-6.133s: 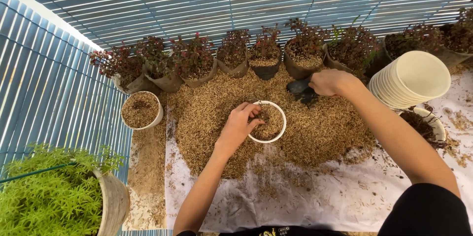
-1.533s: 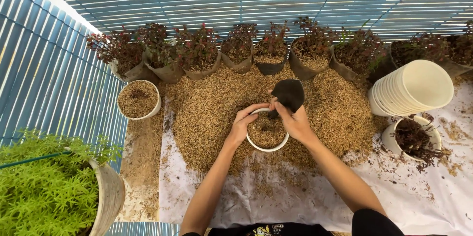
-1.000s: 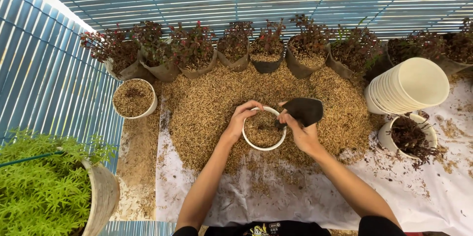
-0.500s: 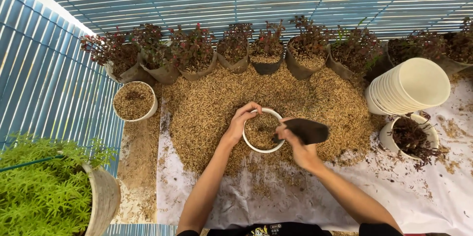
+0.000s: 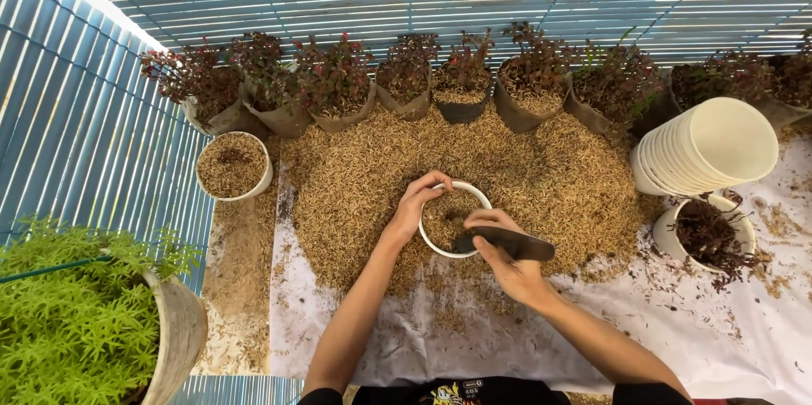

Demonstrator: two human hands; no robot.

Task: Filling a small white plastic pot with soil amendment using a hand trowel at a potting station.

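Note:
A small white pot (image 5: 436,246), partly filled with brown husk mix, sits on a heap of rice husks (image 5: 355,181) spread over a white sheet (image 5: 677,329). My left hand (image 5: 414,206) grips the pot's left rim. My right hand (image 5: 507,265) holds a black scoop (image 5: 512,243) flat over the pot's right edge, its tip inside the pot.
A row of dark bags with red-leaved seedlings (image 5: 406,75) lines the back. A filled white pot (image 5: 233,166) stands at left. A stack of white pots (image 5: 706,147) lies on its side at right, above a pot holding a dark plant (image 5: 706,236). A green potted plant (image 5: 76,320) is at front left.
My right hand first took the scoop at the back of the heap, brought it over the pot, swung it right, and now lowers its tip into the pot. The left hand kept the rim.

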